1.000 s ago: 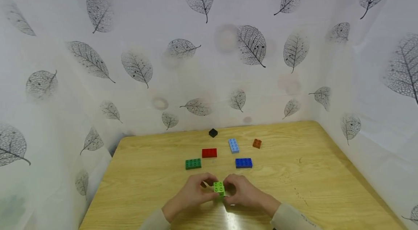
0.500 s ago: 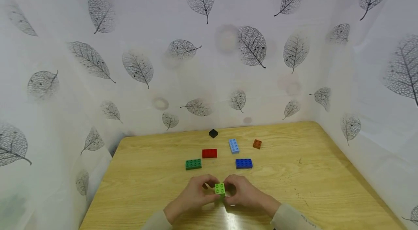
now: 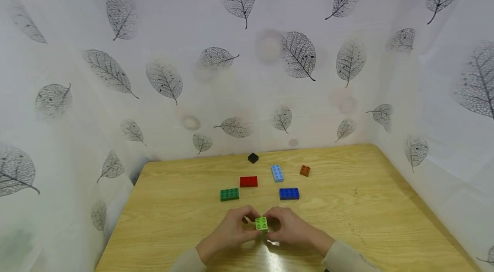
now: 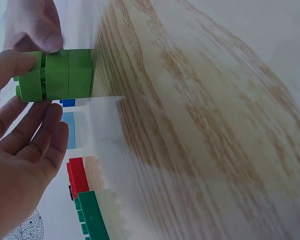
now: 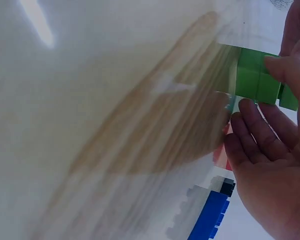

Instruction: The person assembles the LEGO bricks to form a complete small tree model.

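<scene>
Between the two hands a stack of light green toy building bricks stands upright on the table. My left hand (image 3: 231,229) pinches the top brick (image 4: 31,80) between thumb and fingers. A narrow gap shows between that brick and the middle brick (image 4: 57,75). Below, the bottom brick (image 4: 81,74) meets the wood. From the other side my right hand (image 3: 291,229) grips the middle brick, its thumb (image 5: 282,67) on the near face and its fingers behind. Seen from the head, only the studded top brick shows clearly; the lower ones are mostly hidden under it.
Beyond the hands lie a green brick (image 3: 229,194), a red brick (image 3: 248,182), a blue brick (image 3: 289,194), a light blue brick (image 3: 277,173), a small brown brick (image 3: 305,170) and a black brick (image 3: 253,158). Leaf-patterned curtain (image 3: 247,70) encloses the wooden table (image 3: 173,203).
The top green brick has shifted slightly right and now sits squarely over the lower ones, which showed more at its side before. The left hand moved with it; the right hand stayed nearly still.
</scene>
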Action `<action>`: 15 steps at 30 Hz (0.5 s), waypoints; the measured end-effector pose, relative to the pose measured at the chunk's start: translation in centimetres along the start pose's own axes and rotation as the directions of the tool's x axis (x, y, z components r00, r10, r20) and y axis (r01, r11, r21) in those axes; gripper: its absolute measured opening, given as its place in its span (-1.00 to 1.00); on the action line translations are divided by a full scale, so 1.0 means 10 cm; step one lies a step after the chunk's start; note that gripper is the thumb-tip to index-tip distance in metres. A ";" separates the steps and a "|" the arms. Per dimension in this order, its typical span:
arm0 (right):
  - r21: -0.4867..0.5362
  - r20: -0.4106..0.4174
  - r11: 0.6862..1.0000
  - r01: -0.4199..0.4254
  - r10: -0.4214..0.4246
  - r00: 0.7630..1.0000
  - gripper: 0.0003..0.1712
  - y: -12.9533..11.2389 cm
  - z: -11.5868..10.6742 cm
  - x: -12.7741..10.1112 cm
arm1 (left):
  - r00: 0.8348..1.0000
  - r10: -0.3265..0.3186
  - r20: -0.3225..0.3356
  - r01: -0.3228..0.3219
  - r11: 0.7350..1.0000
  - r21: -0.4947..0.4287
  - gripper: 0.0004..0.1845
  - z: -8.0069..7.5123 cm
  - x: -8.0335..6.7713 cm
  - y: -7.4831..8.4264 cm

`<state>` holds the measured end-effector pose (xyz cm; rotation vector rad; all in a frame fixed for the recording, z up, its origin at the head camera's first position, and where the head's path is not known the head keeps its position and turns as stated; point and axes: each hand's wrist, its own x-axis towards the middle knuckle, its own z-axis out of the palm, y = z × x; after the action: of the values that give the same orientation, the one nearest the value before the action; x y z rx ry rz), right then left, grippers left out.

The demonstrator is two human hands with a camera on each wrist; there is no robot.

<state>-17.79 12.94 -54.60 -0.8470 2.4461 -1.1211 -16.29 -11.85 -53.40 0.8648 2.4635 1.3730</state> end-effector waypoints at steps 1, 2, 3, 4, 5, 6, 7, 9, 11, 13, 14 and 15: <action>0.009 0.000 1.000 0.002 -0.002 1.000 -0.54 -0.01 -0.01 -0.01 | 1.000 -0.006 0.002 0.006 1.000 -0.004 -0.75 0.00 0.00 0.00; 0.018 -0.004 1.000 0.011 -0.011 1.000 -0.53 -0.02 -0.02 -0.02 | 1.000 -0.006 0.003 0.006 1.000 -0.005 -0.75 0.01 0.00 0.01; 0.025 -0.008 1.000 0.018 -0.018 1.000 -0.52 -0.02 -0.02 -0.03 | 1.000 -0.005 0.002 0.005 1.000 -0.005 -0.75 0.01 0.01 0.01; 0.036 -0.013 0.999 0.027 -0.026 1.000 -0.53 -0.03 -0.02 -0.03 | 1.000 -0.007 0.003 0.007 1.000 -0.009 -0.75 0.01 0.01 0.02; 0.050 -0.018 0.998 0.040 -0.039 0.999 -0.54 -0.04 -0.03 -0.04 | 1.000 -0.007 0.001 0.007 1.000 -0.010 -0.76 0.01 0.01 0.02; 0.060 -0.022 0.997 0.052 -0.051 0.998 -0.57 -0.04 -0.03 -0.04 | 1.000 -0.012 0.002 0.012 1.000 -0.013 -0.76 0.00 0.01 0.03; 0.066 -0.026 0.996 0.065 -0.063 0.998 -0.59 -0.05 -0.03 -0.05 | 1.000 -0.015 0.003 0.015 1.000 -0.014 -0.76 0.00 0.01 0.03; 0.069 -0.035 0.994 0.085 -0.083 0.996 -0.62 -0.05 -0.04 -0.05 | 1.000 -0.013 0.002 0.013 1.000 -0.011 -0.77 0.00 0.02 0.03; 0.074 -0.041 0.992 0.099 -0.096 0.995 -0.65 -0.06 -0.04 -0.06 | 1.000 -0.017 0.004 0.017 1.000 -0.008 -0.77 0.00 0.02 0.02; 0.077 -0.041 0.992 0.103 -0.100 0.994 -0.67 -0.07 -0.05 -0.06 | 1.000 -0.019 0.008 0.019 1.000 -0.006 -0.77 0.00 0.02 0.00; 0.080 -0.039 0.992 0.101 -0.099 0.994 -0.68 -0.07 -0.06 -0.06 | 1.000 -0.021 0.009 0.021 1.000 -0.006 -0.77 0.00 0.02 0.00; 0.084 -0.035 0.992 0.095 -0.092 0.995 -0.68 -0.07 -0.06 -0.06 | 1.000 -0.025 0.012 0.026 1.000 -0.009 -0.77 0.00 0.02 0.00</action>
<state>-17.39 13.27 -53.68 -0.9331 2.3855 -1.2715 -16.50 -11.73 -53.38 0.8341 2.4491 1.3657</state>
